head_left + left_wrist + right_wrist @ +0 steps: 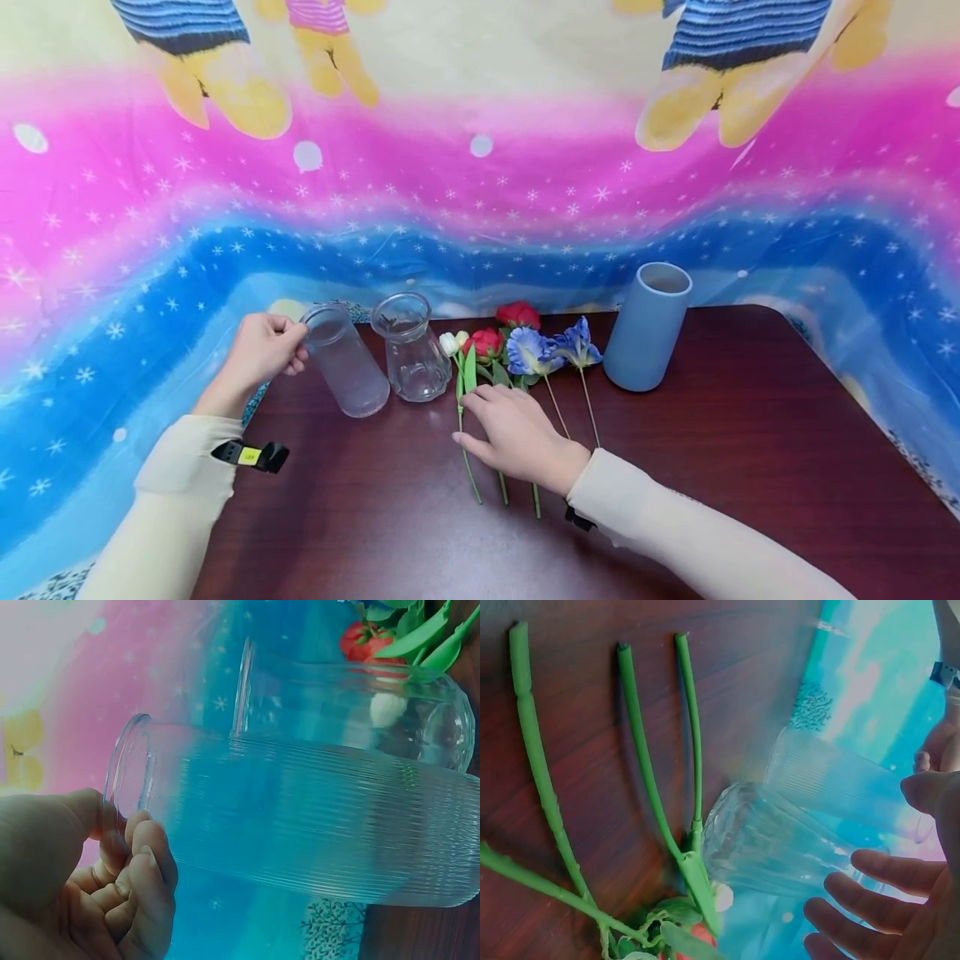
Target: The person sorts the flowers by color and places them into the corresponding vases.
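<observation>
At the left of the table, my left hand (266, 354) pinches the rim of a tall clear ribbed glass vase (348, 375) between thumb and fingers. In the left wrist view the ribbed vase (300, 817) spans the middle, its mouth by my fingertips. My right hand (517, 429) hovers palm down above the stems of artificial flowers, fingers extended. Those are a white tulip (450, 342), red flowers (483, 342) and blue flowers (532, 350). In the right wrist view, the right hand (900, 907) is apart from the green stems (641, 757), with nothing gripped.
A second clear glass vase (417, 358), flared at the mouth, stands between the ribbed vase and the flowers. Toward the right back stands a grey-blue opaque vase (647, 333). The dark wooden table (750, 467) meets a patterned cloth backdrop (480, 200) behind.
</observation>
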{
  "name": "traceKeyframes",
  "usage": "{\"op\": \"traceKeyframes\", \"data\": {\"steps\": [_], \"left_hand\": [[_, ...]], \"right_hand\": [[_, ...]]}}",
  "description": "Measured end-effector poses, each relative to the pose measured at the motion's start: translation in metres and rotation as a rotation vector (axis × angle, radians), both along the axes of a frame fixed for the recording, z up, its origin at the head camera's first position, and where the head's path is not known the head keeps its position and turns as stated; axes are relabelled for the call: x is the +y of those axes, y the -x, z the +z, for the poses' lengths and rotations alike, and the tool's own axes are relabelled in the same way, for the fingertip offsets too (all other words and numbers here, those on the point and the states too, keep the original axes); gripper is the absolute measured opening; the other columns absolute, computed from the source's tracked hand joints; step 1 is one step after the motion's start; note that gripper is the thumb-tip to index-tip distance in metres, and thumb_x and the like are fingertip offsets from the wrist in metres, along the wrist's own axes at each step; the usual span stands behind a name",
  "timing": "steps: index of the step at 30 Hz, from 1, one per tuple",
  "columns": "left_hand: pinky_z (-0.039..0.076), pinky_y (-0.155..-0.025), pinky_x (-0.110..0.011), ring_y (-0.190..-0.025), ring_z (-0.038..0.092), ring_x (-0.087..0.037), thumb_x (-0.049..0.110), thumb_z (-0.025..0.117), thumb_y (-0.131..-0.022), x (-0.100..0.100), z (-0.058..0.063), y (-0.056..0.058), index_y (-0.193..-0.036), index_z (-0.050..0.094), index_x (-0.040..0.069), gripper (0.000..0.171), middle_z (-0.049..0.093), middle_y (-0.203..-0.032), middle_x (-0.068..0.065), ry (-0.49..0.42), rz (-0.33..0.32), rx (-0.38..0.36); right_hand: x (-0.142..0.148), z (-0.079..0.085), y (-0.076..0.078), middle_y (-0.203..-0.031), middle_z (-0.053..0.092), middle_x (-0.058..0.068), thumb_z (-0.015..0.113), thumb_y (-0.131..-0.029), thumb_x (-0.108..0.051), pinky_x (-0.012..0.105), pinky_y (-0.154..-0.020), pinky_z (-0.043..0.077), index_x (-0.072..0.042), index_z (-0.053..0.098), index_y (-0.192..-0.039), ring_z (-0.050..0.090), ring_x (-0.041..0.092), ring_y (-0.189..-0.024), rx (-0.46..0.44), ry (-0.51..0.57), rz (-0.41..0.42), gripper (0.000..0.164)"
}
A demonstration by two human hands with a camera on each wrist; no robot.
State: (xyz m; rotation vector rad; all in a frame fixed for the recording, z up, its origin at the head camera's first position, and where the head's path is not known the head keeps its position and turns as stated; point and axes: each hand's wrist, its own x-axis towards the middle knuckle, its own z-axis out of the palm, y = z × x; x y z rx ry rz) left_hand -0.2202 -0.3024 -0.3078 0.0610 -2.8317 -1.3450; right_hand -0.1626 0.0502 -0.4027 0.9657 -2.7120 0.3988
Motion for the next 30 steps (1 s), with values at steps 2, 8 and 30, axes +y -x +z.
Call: {"op": "traceKeyframes", "data": {"steps": [2, 8, 30], "left_hand": [[0.057, -0.054, -0.025, -0.051, 0.062, -0.004, 0.015, 0.048, -0.099, 0.002, 0.000, -0.003, -0.089, 0.065, -0.008, 0.030, 0.065, -0.060, 0.007, 0.005, -0.005, 0.003], [0.057, -0.053, -0.026, -0.049, 0.062, -0.005, 0.013, 0.049, -0.099, 0.008, 0.001, -0.013, -0.083, 0.064, -0.008, 0.031, 0.064, -0.059, 0.006, 0.026, -0.032, 0.031], [0.056, -0.051, -0.028, -0.048, 0.061, -0.009, 0.013, 0.052, -0.102, 0.028, -0.014, -0.046, -0.073, 0.058, -0.003, 0.033, 0.062, -0.060, -0.004, -0.018, -0.125, 0.001]], "right_hand": [[0.000, 0.000, -0.002, -0.119, 0.070, 0.001, 0.063, -0.096, -0.051, 0.038, -0.088, 0.055, -0.014, 0.067, -0.128, 0.067, 0.019, -0.100, 0.000, -0.011, 0.000, 0.049], [0.003, -0.001, -0.008, -0.120, 0.070, 0.001, 0.064, -0.095, -0.051, 0.040, -0.092, 0.055, -0.014, 0.067, -0.126, 0.067, 0.019, -0.105, -0.003, 0.002, 0.000, 0.048], [0.023, -0.019, -0.008, -0.122, 0.070, 0.003, 0.066, -0.094, -0.049, 0.042, -0.096, 0.054, -0.013, 0.068, -0.126, 0.067, 0.021, -0.113, -0.026, 0.023, -0.031, 0.048]]}}
